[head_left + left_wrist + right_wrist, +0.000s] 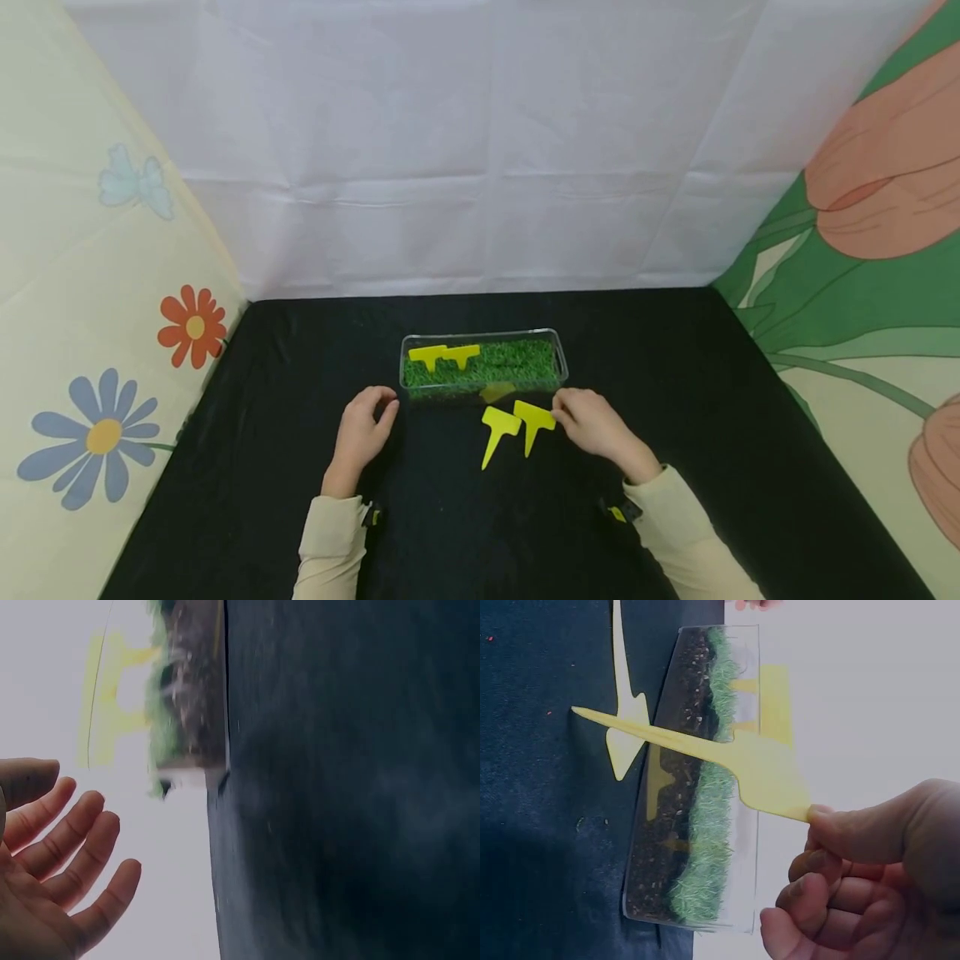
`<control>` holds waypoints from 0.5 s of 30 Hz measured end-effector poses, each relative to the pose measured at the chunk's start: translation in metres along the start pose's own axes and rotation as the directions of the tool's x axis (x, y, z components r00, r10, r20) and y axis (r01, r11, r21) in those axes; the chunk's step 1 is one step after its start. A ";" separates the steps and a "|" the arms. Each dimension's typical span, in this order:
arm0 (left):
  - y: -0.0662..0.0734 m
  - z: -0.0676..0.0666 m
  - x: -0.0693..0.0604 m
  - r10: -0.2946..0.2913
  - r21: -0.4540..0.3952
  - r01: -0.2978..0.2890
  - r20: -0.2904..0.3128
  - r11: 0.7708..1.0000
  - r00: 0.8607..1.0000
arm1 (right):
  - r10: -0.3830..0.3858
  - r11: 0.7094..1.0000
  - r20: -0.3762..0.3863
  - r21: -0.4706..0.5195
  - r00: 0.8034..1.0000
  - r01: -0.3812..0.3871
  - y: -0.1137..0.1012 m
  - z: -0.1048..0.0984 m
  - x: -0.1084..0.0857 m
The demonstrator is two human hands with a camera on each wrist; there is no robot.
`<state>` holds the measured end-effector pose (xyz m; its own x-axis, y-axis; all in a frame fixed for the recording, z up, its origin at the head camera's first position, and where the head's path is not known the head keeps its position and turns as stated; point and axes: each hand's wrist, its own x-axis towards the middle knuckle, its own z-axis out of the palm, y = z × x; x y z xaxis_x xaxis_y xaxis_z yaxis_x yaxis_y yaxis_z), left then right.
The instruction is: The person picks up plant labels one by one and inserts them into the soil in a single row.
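Between thumb and fingertips, my right hand pinches a yellow T-shaped plant label by a corner of its head. Its pointed stem hangs down in front of a clear planter box. A second yellow label lies on the black cloth, beside the held one in the head view. Inside the box, two yellow labels stand side by side in green grass at the left rear. My left hand holds nothing, fingers loosely bent, near the box's left front corner.
Black cloth covers the table. Dark soil shows through the box wall under the grass. A faint yellow patch appears at the front wall; I cannot tell whether it is a reflection. A white sheet hangs behind.
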<state>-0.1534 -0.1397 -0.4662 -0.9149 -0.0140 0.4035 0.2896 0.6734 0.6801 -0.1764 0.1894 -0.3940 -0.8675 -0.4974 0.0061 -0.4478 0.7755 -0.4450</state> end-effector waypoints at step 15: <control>0.036 0.033 0.017 0.124 -0.028 -0.122 0.138 0.992 0.983 | -0.040 0.998 -0.058 -0.046 0.998 0.038 -0.010 -0.005 0.001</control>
<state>-0.1682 -0.0909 -0.4548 -0.9018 0.1723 0.3963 0.4066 0.6488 0.6432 -0.1736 0.1836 -0.3849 -0.8597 -0.5051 0.0756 -0.4897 0.7733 -0.4027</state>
